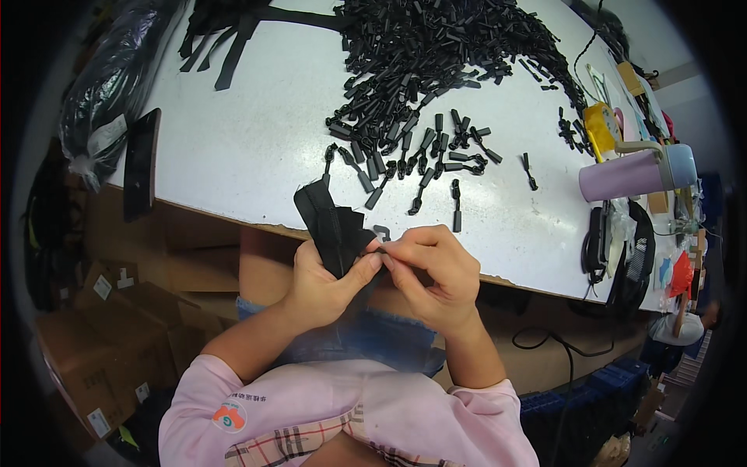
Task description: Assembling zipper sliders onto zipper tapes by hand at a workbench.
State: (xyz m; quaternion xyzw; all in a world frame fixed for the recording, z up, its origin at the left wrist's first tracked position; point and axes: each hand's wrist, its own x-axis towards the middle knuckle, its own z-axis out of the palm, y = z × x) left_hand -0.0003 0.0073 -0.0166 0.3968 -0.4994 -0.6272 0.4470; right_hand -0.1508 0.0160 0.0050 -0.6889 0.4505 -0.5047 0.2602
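By the white table [241,148], the left hand [319,289] grips black zipper tape [333,226], the right hand [440,268] pinching a mostly hidden piece [381,250].

A: Identify items toward right of worktop [233,140].
B: Note lavender-and-blue tumbler [620,177] with yellow object [600,127] just beside; farther right, red item [681,274].
A: Check left edge.
B: Observe dark flat slab [142,165] near corner. Beneath worktop level, find brown cardboard boxes [97,350] bearing white labels [102,286].
A: And at lower right?
B: Locate looped black cable [570,370].
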